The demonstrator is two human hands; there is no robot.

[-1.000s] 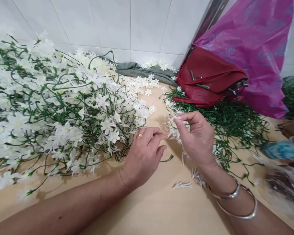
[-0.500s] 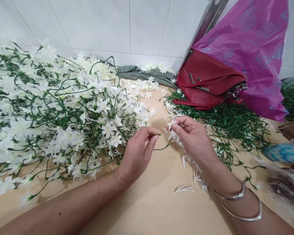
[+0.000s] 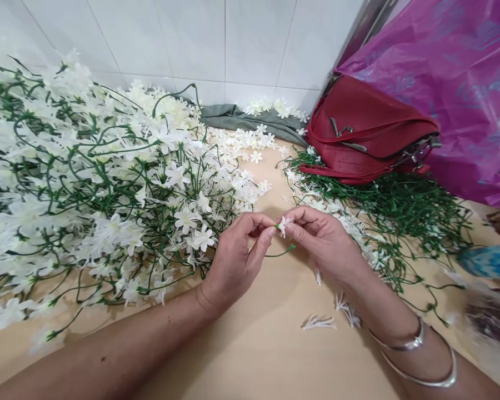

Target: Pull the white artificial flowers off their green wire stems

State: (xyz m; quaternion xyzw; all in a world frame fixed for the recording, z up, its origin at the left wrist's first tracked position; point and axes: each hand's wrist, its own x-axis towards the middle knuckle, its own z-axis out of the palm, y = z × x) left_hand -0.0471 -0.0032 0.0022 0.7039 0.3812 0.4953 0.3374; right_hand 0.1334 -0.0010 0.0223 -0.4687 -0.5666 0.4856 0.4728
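Note:
My left hand (image 3: 241, 253) pinches a thin green artificial stem (image 3: 280, 254) between thumb and forefinger; most of it is hidden by the palm, and one end curls out below. In the fingertips of my right hand (image 3: 323, 239) is a small white artificial flower (image 3: 284, 225). The flower meets the green tip held at my left thumb, so both hands' fingertips nearly touch. Left of my hands rises a big heap of finished-looking white flowers (image 3: 116, 233) on green stems. Small bundles of white stamen threads (image 3: 319, 322) lie near my right wrist.
Loose white blossoms (image 3: 256, 157) are scattered toward the tiled wall (image 3: 250, 44), beside a grey-green cloth (image 3: 223, 114). A red handbag (image 3: 366, 128) rests on green stems (image 3: 416, 205) at right, before a purple plastic bag (image 3: 454, 94). A blue-and-white object (image 3: 487, 260) stands at the right edge.
My right hand has moved left toward my left hand. The white flower, apart from the green stem tip before, now meets it. The view has shifted slightly.

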